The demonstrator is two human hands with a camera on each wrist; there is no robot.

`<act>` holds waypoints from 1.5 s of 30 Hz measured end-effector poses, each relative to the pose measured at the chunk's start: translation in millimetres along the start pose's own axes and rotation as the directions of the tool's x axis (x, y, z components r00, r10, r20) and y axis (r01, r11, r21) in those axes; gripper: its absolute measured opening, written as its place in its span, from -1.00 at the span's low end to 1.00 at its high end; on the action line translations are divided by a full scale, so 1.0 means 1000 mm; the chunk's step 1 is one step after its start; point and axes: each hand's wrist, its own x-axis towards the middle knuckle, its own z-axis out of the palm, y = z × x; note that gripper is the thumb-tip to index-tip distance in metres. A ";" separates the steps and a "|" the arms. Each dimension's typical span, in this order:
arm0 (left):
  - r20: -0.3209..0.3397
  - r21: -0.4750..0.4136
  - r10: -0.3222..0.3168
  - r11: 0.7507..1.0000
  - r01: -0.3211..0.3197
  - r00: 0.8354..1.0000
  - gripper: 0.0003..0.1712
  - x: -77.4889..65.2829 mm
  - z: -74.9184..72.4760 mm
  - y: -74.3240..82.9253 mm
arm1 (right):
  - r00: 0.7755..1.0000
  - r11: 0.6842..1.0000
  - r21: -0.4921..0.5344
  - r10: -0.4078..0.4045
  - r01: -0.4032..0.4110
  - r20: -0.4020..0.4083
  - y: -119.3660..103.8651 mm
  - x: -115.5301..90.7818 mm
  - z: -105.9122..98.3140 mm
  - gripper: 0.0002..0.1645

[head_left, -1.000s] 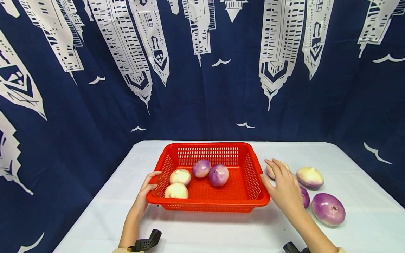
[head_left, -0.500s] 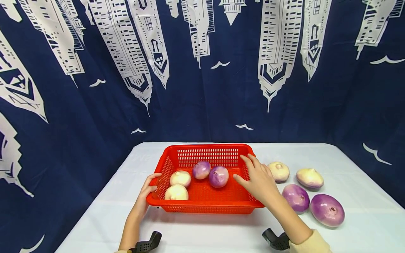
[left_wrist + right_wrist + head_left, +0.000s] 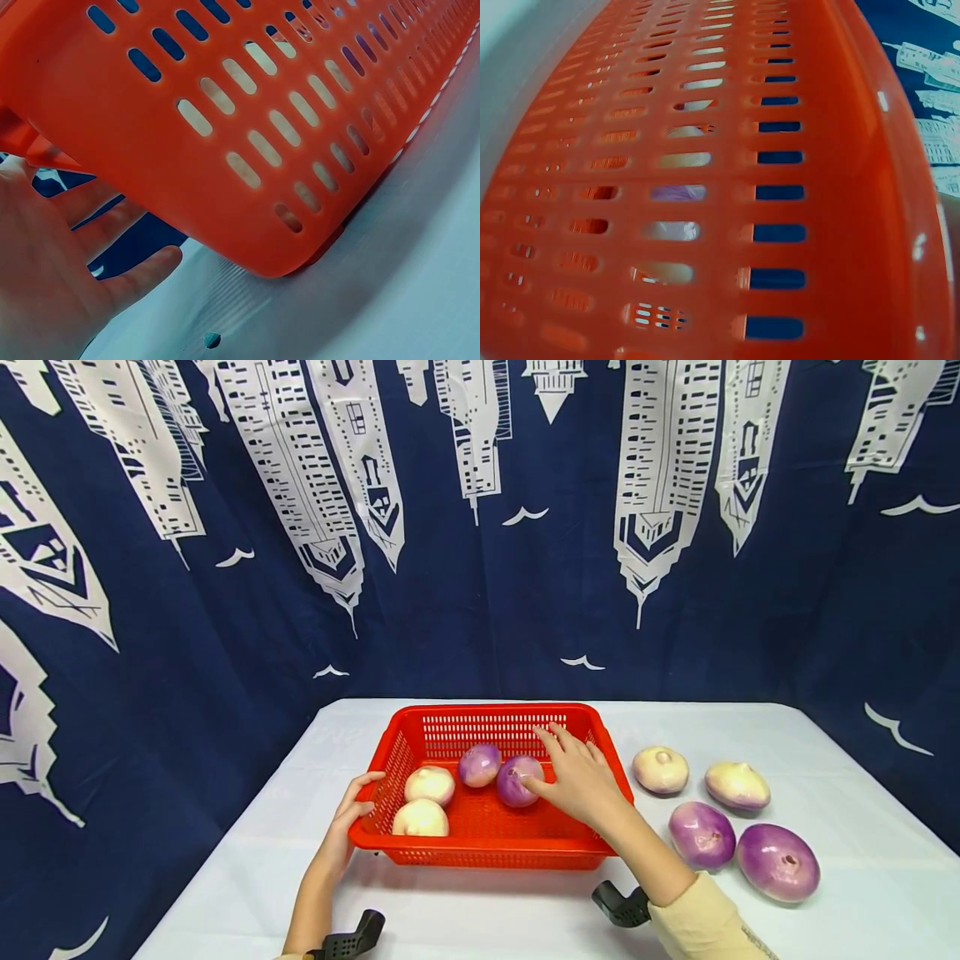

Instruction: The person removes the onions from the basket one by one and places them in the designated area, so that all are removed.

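A red slotted plastic basket (image 3: 495,852) stands on the table with two pale turnips (image 3: 429,785) on its left and two purple turnips (image 3: 480,766) near its middle. My left hand (image 3: 341,827) rests at the basket's left rim; in the left wrist view its fingers (image 3: 120,223) reach straight behind the basket, thumb extended. My right hand (image 3: 581,781) hangs over the basket's right part, fingers spread. Its thumb overlaps the right purple turnip (image 3: 516,787) in the head view; whether they touch I cannot tell. The basket wall (image 3: 720,180) fills most of the right wrist view.
Right of the basket lie two pale turnips (image 3: 660,770) and two purple turnips (image 3: 777,862) on the white tablecloth (image 3: 480,914). A dark blue patterned curtain (image 3: 480,610) hangs behind the table. Wrist cameras (image 3: 626,906) jut from both wrists.
My right hand has moved left, from beside the basket's right rim across it and over the inside. The left hand, basket and turnips look unmoved.
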 end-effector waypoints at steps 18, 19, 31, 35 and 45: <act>0.002 -0.002 0.005 1.000 -0.005 1.000 -0.41 0.000 0.001 -0.001 | 0.985 0.999 -0.033 -0.012 0.018 0.171 -0.012 0.019 0.019 -0.10; 0.002 -0.005 0.004 1.000 -0.004 1.000 -0.41 0.000 0.001 -0.001 | 0.985 0.999 -0.036 -0.009 0.016 0.172 -0.012 0.019 0.021 -0.09; -0.001 -0.007 0.000 1.000 0.000 1.000 -0.41 0.000 0.001 0.000 | 0.965 0.997 -0.075 0.023 -0.003 0.263 -0.009 0.024 0.037 -0.07; -0.008 -0.011 -0.005 1.000 0.005 1.000 -0.41 0.000 0.000 0.002 | 0.947 0.998 -0.056 0.021 -0.003 0.320 -0.008 0.026 0.040 -0.05; -0.001 0.001 -0.012 1.000 0.012 1.000 -0.40 0.000 0.001 0.001 | 0.915 0.999 -0.033 0.028 -0.016 0.403 -0.003 0.027 0.043 -0.13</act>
